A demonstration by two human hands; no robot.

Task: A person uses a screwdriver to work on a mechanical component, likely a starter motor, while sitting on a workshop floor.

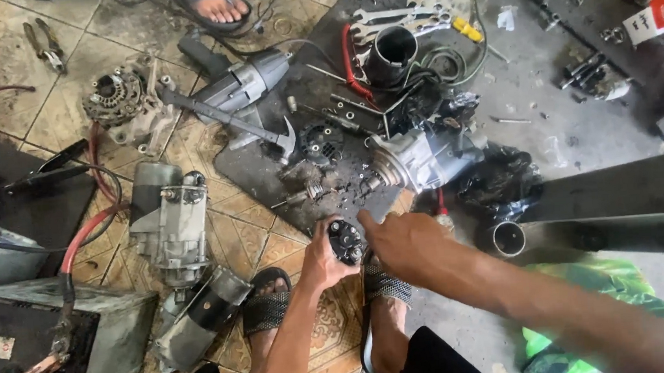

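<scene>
Black round part (347, 241) gripped in left hand (324, 260).

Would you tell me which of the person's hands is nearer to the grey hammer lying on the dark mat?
Left. The left hand, holding a small black round part, sits below the grey hammer; the right hand is farther right, beside that part.

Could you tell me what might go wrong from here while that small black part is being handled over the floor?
1. The left hand holds the round black part above tiled floor; a slip could drop it onto the sandalled foot.
2. Small loose bits lie on the dark mat by the starter motor housing; they could scatter or get lost.
3. The hammer lies nearby, easy to knock.
</scene>
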